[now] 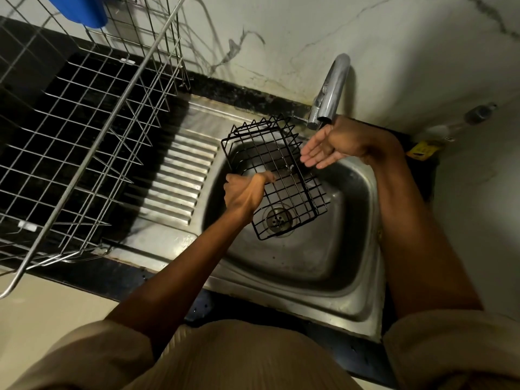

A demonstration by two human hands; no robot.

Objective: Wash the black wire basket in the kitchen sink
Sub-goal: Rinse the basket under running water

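Steel sink [323,266]: left hand [244,192] clamped on black wire basket [278,175] rim; right hand [326,153] spread, empty. Basket judged light, rigid, slippery wet; grip rim wire.

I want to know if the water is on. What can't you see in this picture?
All from the head view:
- Water: no stream shows under the tap; the dim light and the right hand below the spout keep it unsettled.
- Left hand: its grip on the black wire basket hides its fingertips.
- Blue thing: cut off by the top edge.
- Bottle far right: blurred.
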